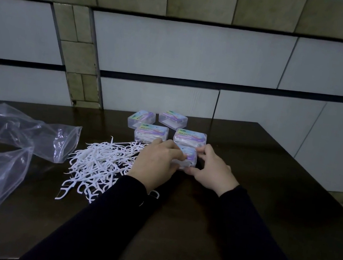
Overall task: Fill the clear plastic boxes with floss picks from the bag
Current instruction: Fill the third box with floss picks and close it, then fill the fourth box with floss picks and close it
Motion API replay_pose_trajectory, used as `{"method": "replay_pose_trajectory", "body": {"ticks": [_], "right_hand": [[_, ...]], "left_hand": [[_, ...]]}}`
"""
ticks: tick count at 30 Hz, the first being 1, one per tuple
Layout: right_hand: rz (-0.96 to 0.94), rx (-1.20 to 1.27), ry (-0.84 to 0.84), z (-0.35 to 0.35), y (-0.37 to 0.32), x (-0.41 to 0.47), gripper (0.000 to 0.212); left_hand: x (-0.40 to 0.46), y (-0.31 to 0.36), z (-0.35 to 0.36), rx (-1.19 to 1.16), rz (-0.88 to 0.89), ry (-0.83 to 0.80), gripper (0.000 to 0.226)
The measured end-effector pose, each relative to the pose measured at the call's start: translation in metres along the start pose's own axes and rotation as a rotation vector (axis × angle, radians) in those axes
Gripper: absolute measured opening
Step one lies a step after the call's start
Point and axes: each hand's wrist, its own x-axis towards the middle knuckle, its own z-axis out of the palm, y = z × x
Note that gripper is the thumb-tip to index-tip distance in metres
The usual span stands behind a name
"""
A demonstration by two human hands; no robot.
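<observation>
Dark wooden table (pixel 243 208), smooth with a dull sheen, fills lower frame; tiled wall behind.

Two crumpled clear bags (pixel 28 132), thin glossy film, lie at left and lower left, seemingly emptied.

Loose pile of floss picks (pixel 98 163), white, thin, hooked plastic, tangled at centre-left, just beside the left hand.

Four clear plastic boxes (pixel 150 134), small rounded rectangles with coloured label lids, grouped at centre toward the table's far edge; white contents show through.

A fifth box (pixel 185 156) sits at centre, nearest of the group.

Left hand (pixel 156 163) curls over its left end, fingers on the lid; right hand (pixel 211 172) clasps its right side, thumb low at the near corner.

Step, as judged: closing or opening this box. Next calls for even pressure on the lid, no picks trapped at the rim.
</observation>
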Motion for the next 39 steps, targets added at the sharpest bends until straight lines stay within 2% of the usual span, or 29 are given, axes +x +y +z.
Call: {"method": "replay_pose_trajectory", "body": {"ticks": [8, 21, 30, 32, 34, 36, 39], "right_hand": [[0.023, -0.025, 0.01, 0.001, -0.001, 0.001, 0.065], [0.088, -0.019, 0.061, 0.0, 0.001, 0.001, 0.062], [0.13, -0.064, 0.114, 0.0, 0.002, 0.003, 0.062], [0.077, -0.126, 0.14, -0.003, -0.002, 0.001, 0.075], [-0.024, -0.166, 0.2, -0.009, -0.012, -0.002, 0.086], [-0.125, -0.176, 0.248, -0.015, -0.025, 0.001, 0.081], [-0.191, -0.178, 0.26, -0.016, -0.043, 0.015, 0.057]], "left_hand": [[-0.002, -0.001, 0.002, -0.045, 0.021, -0.001, 0.027], [0.005, 0.003, 0.007, -0.164, -0.08, 0.016, 0.024], [0.015, 0.006, 0.003, -0.386, -0.202, -0.104, 0.027], [0.016, 0.006, 0.001, -0.407, -0.225, -0.075, 0.025], [0.02, 0.007, -0.003, -0.424, -0.247, 0.048, 0.022], [0.03, 0.005, -0.006, -0.422, -0.285, 0.162, 0.021], [0.049, -0.007, -0.012, -0.363, -0.352, 0.159, 0.021]]}}
